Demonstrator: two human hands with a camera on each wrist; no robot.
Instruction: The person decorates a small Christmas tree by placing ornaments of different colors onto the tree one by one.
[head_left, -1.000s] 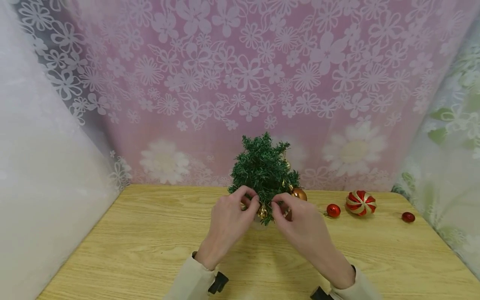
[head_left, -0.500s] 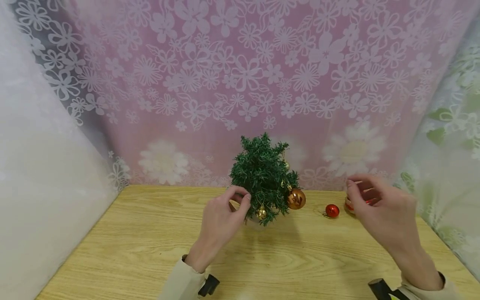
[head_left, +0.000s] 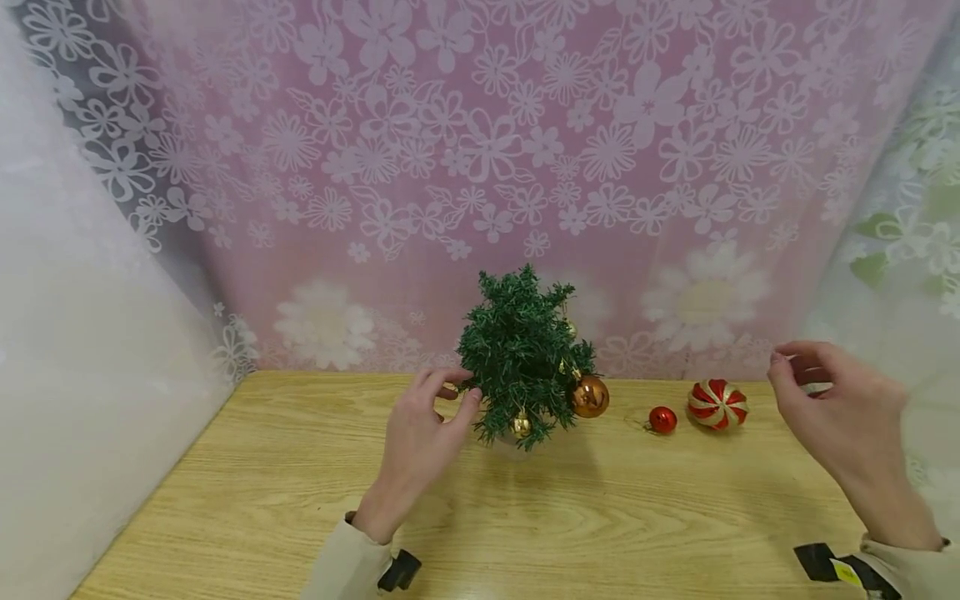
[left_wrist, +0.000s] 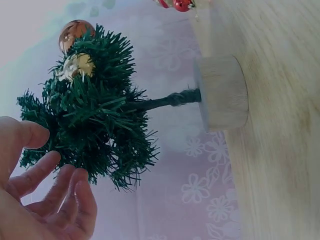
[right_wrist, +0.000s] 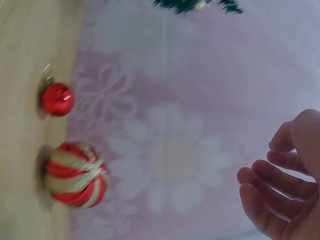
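A small green artificial Christmas tree (head_left: 517,346) stands mid-table on a round wooden base (left_wrist: 225,92). From its branches hang a copper ball (head_left: 591,397) at right and a small gold ball (head_left: 521,426) in front. Beside the tree's left branches is my left hand (head_left: 420,429), fingers parted, fingertips right at the needles and holding nothing. My right hand (head_left: 847,408) hovers over the table's right end with loosely bent fingers. In the right wrist view nothing shows between the fingers of that hand (right_wrist: 285,185).
Right of the tree lies a shiny red ball (head_left: 663,420) with a gold hanger. A bigger red-and-gold striped ball (head_left: 717,405) sits beyond it, nearer my right hand. Behind the wood-grain table (head_left: 300,483) hangs a pink floral curtain (head_left: 450,167).
My right hand has left the tree and travelled right, past the striped ball. The left hand has drawn back leftward from the gold ball, its fingers now more apart.
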